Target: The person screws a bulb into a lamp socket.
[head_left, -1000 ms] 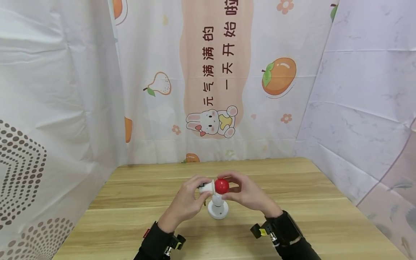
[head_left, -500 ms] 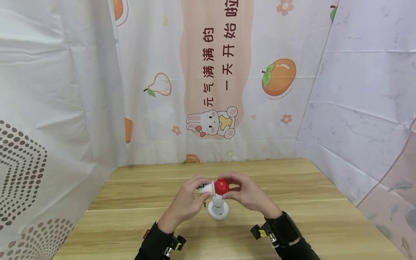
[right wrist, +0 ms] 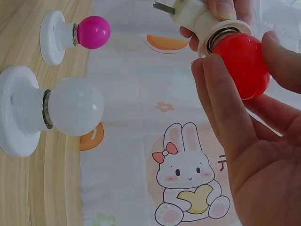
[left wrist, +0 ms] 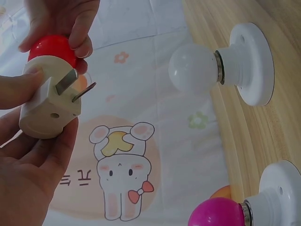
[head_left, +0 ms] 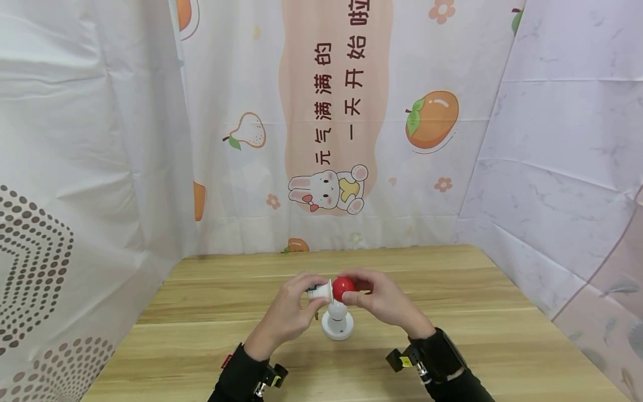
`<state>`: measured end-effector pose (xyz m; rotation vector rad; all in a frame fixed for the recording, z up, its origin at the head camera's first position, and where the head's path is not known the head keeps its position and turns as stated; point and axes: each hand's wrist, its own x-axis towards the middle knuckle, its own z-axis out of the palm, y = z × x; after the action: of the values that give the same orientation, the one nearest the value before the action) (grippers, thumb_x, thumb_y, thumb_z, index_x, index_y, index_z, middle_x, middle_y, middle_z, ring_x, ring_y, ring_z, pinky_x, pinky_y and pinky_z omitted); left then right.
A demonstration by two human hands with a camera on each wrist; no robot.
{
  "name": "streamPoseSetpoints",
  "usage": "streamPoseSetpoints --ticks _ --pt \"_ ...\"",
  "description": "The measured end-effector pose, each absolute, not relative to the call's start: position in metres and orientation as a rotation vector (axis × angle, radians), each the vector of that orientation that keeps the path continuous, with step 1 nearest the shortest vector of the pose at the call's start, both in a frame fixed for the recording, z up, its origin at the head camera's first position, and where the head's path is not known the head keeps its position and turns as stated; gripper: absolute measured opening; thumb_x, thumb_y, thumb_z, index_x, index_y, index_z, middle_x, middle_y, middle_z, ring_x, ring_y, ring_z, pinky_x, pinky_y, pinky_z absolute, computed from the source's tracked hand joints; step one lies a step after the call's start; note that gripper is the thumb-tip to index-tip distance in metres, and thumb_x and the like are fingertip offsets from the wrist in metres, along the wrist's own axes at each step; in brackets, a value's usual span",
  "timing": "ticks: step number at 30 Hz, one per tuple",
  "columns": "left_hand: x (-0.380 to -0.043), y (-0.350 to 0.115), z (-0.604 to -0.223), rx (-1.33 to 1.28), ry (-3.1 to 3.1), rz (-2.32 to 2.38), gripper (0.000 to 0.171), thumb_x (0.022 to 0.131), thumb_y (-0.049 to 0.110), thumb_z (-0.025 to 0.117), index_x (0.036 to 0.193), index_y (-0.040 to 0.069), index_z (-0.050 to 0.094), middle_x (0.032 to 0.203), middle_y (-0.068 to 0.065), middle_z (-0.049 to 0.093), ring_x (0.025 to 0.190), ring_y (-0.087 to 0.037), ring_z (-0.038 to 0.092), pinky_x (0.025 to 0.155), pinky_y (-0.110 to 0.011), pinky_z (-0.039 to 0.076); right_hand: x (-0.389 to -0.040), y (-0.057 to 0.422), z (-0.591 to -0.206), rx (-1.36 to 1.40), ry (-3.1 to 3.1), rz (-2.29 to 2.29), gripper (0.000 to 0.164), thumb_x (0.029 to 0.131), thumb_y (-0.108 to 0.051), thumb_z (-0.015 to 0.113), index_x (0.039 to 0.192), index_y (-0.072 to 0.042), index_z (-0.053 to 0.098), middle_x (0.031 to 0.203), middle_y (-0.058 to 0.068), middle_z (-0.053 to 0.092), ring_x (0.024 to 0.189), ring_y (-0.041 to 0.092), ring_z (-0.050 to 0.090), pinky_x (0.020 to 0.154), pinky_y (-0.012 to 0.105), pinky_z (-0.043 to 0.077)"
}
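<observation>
My left hand (head_left: 288,310) grips a white plug-in lamp socket (left wrist: 40,115), its flat metal prongs pointing away from the bulb. Seated at the socket's mouth is a round red light bulb (right wrist: 242,66), whose metal base shows partly inside the rim. The thumb and fingers of my right hand (head_left: 384,298) lie on either side of that bulb, pinching it. Below both hands, a white bulb (right wrist: 75,106) stands upright in a round white lamp holder (head_left: 337,329) on the table.
Behind the white bulb is a pink bulb (right wrist: 94,32) in a similar white holder (right wrist: 51,37), mostly hidden in the head view. Both stand on the wood-grain table (head_left: 226,312). A printed curtain (head_left: 241,184) hangs at the table's back edge.
My right thumb has moved up onto the front of the red bulb, and the fingers have shifted round it. The left hand and the socket stay almost still.
</observation>
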<state>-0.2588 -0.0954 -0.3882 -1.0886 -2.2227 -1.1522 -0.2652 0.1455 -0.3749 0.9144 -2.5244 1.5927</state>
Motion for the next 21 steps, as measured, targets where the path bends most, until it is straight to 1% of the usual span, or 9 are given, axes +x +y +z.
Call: streamPoseSetpoints --ticks 7,10,14,18,21 --pt "-0.2579 -0.0942 -0.3887 -1.095 -2.214 -1.154 0.029 0.091 0.004 0.075 0.118 0.002 0.068 0.114 -0.006 0.068 0.104 -0.016 0.064 0.087 -0.034 0.056 -0.2643 0.145 -0.3746 0.91 -2.513 1.805 0.04 0.099 -0.014 0.068 0.131 0.008 0.06 0.114 0.02 0.068 0.09 0.029 0.072 0.079 0.036 0.06" --pt "-0.2575 -0.0944 -0.3893 -1.094 -2.219 -1.151 0.029 0.091 0.004 0.075 0.119 0.002 0.068 0.115 -0.006 0.068 0.106 -0.017 0.065 0.088 -0.035 0.056 -0.2645 0.1444 -0.3753 0.903 -2.513 1.85 0.041 0.101 -0.017 0.065 0.131 0.01 0.059 0.113 0.021 0.068 0.087 0.031 0.073 0.078 0.038 0.061" --pt "-0.2572 -0.0944 -0.3894 -1.094 -2.227 -1.148 0.029 0.092 0.004 0.074 0.12 0.003 0.068 0.117 -0.006 0.068 0.108 -0.018 0.065 0.089 -0.036 0.056 -0.2655 0.1446 -0.3766 0.902 -2.515 1.86 0.041 0.102 -0.02 0.064 0.13 0.01 0.059 0.11 0.02 0.068 0.084 0.029 0.073 0.077 0.04 0.061" --pt "-0.257 -0.0942 -0.3887 -1.089 -2.244 -1.147 0.029 0.092 0.005 0.074 0.12 0.003 0.068 0.117 -0.006 0.068 0.109 -0.018 0.064 0.09 -0.036 0.056 -0.2665 0.1457 -0.3771 0.915 -2.522 1.826 0.041 0.101 -0.018 0.065 0.13 0.009 0.059 0.112 0.02 0.068 0.089 0.027 0.072 0.078 0.039 0.061" --pt "-0.2572 -0.0941 -0.3883 -1.085 -2.258 -1.143 0.029 0.092 0.006 0.075 0.12 0.004 0.068 0.117 -0.006 0.068 0.109 -0.018 0.064 0.091 -0.037 0.055 -0.2669 0.1469 -0.3764 0.936 -2.542 1.724 0.047 0.098 -0.019 0.07 0.136 0.004 0.057 0.12 0.018 0.066 0.099 0.026 0.07 0.08 0.036 0.06"
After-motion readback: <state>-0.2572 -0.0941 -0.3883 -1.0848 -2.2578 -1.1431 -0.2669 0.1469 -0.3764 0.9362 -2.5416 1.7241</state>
